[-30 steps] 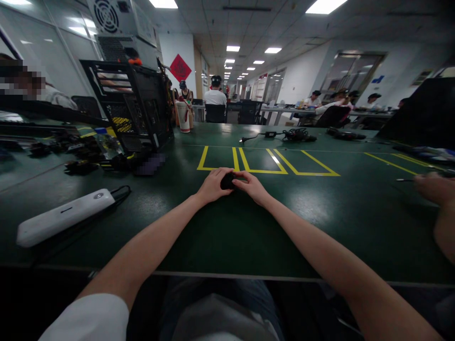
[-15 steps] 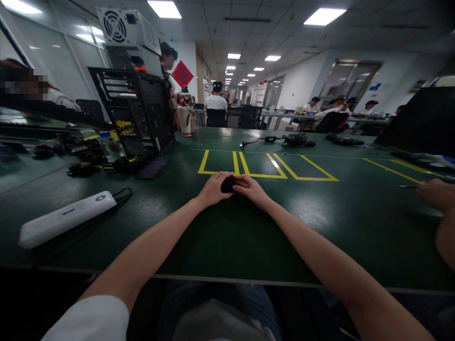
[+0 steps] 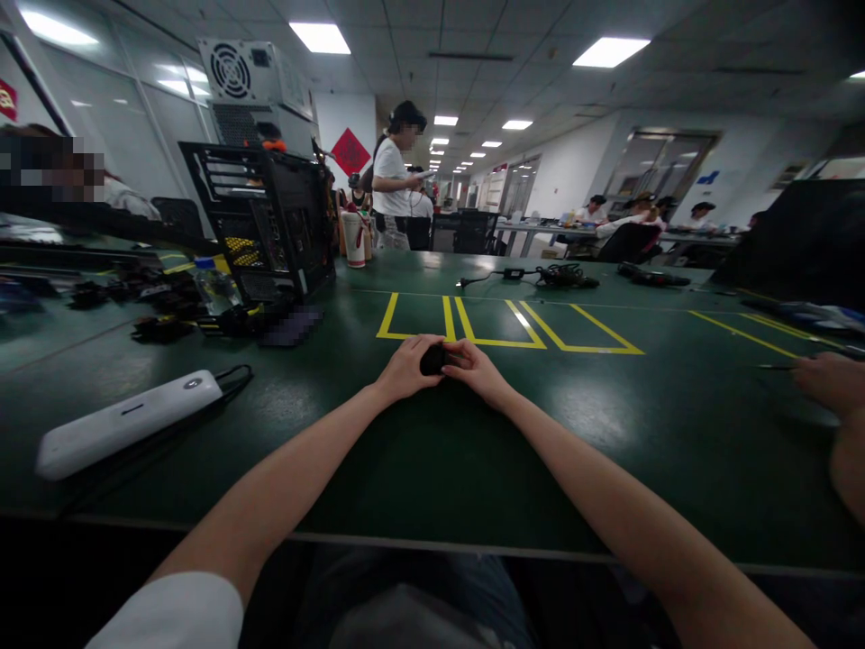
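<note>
A small, dark, rounded object (image 3: 432, 360) is between my two hands, just in front of the yellow tape outlines on the green table (image 3: 432, 460). Its kind is too dark to make out. My left hand (image 3: 407, 368) curls around its left side, closed on it. From the other side, the fingers and thumb of my right hand (image 3: 475, 371) pinch its right edge. Part of the object is covered by my fingers.
To the left lie a white power strip (image 3: 128, 424) and a bottle (image 3: 216, 287) beside a black computer case (image 3: 260, 216). Black cables (image 3: 568, 275) rest beyond the yellow tape (image 3: 500, 342). At the right edge, another person's hand (image 3: 831, 383) holds a thin tool.
My hands stay around the dark object with hardly any shift. The view has tilted up slightly. A standing person in the background has moved right, out from behind the computer case.
</note>
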The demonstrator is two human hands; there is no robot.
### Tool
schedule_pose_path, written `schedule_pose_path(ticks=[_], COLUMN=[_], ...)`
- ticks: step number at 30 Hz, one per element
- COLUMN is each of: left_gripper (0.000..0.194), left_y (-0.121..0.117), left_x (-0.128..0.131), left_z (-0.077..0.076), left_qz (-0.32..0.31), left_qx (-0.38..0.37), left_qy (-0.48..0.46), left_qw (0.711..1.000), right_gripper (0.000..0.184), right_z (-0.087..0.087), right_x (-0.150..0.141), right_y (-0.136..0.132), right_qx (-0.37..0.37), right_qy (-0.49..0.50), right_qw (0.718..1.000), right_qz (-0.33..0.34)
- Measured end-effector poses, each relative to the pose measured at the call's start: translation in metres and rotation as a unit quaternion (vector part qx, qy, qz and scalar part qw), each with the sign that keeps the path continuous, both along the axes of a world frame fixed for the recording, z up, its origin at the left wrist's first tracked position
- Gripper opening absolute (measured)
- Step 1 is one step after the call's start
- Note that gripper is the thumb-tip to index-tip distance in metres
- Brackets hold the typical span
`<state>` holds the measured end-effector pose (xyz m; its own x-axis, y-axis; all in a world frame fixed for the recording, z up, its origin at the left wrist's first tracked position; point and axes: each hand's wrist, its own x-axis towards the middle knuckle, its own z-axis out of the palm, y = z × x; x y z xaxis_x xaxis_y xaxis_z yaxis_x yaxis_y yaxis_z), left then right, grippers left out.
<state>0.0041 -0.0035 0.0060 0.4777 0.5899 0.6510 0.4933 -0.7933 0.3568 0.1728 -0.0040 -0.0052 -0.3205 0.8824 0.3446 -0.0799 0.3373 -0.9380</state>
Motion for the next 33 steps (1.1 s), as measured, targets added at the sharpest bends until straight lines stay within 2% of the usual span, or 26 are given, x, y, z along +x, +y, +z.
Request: schedule_pose_path(ticks=[5,8,15,20,23,28,33], left_gripper=[0.058,0.058,0.057,0.058,0.057,0.057,0.058], left_y=[-0.0011,-0.0012,0.0003,0.0005,0.0001,0.0004,0.0014], left_x=[0.0001,0.0,0.0,0.0005,0.0005,0.0003,-0.0001], left_z=[0.0008,0.0008,-0.0002,0.0007,0.0018,0.0017,0.0007], left_qz=[0.002,0.003,0.007,0.009,0.009,0.01,0.008], left_qx=[-0.007,-0.008,-0.012,-0.018,-0.021,-0.024,-0.018], left_qy=[0.008,0.009,0.007,0.011,0.011,0.012,0.012], left_qw=[1.0,1.0,1.0,1.0,1.0,1.0,1.0], right_gripper=[0.023,0.026,0.035,0.024,0.025,0.033,0.027], right_z=[0.0,0.0001,0.0007,0.0008,0.0014,0.0026,0.0018], right_x=[-0.0015,-0.0021,-0.0005,-0.0015,-0.0025,-0.0029,-0.0029], right_y=[-0.0027,-0.0017,-0.0034,-0.0034,-0.0014,-0.0016,-0.0028], right_qx=[-0.016,-0.019,-0.011,-0.01,-0.003,-0.015,-0.008], right_qy=[-0.016,-0.028,-0.002,-0.007,-0.012,-0.009,0.0], right_qw=[0.999,0.998,1.0,0.999,0.998,0.999,0.999], right_qz=[-0.042,-0.057,-0.013,-0.049,-0.06,-0.035,-0.039])
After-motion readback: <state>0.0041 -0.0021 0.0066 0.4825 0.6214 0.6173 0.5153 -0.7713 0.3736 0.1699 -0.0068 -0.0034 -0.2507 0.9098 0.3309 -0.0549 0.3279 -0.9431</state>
